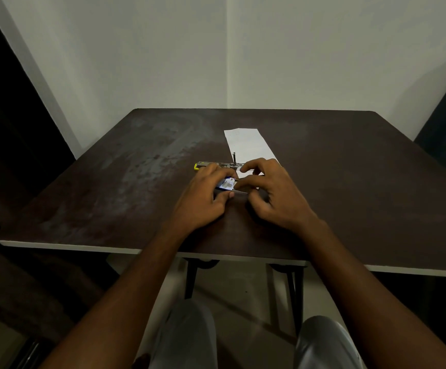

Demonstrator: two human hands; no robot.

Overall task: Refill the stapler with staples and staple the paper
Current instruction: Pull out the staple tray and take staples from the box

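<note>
Fingers of the left hand [200, 198] curl around a small blue staple box [226, 184], the thumb [223, 196] pressed at its near side and the other fingers bent over its far edge, so the box is gripped rather than loose; fingers of the right hand [275, 193] are half closed, the tips of thumb and forefinger meeting at the box's right end, where a thin pale strip [239, 191] juts out between the two hands; whether the right fingers actually pinch that strip or only touch it cannot be told. The box shows a blue face with a white panel and a small red mark; any print on it is too small and blurred to read.

Just beyond the hands lies the stapler [217, 164], swung open flat on the table [349, 182]; its metal channel faces up, a yellow end shows at the left, and a dark pin stands upright near its right end. A folded white paper [247, 145] lies on the table behind the stapler, its near part hidden by the right hand; faint marks at its far end are illegible. Both forearms reach in over the table's near edge.
</note>
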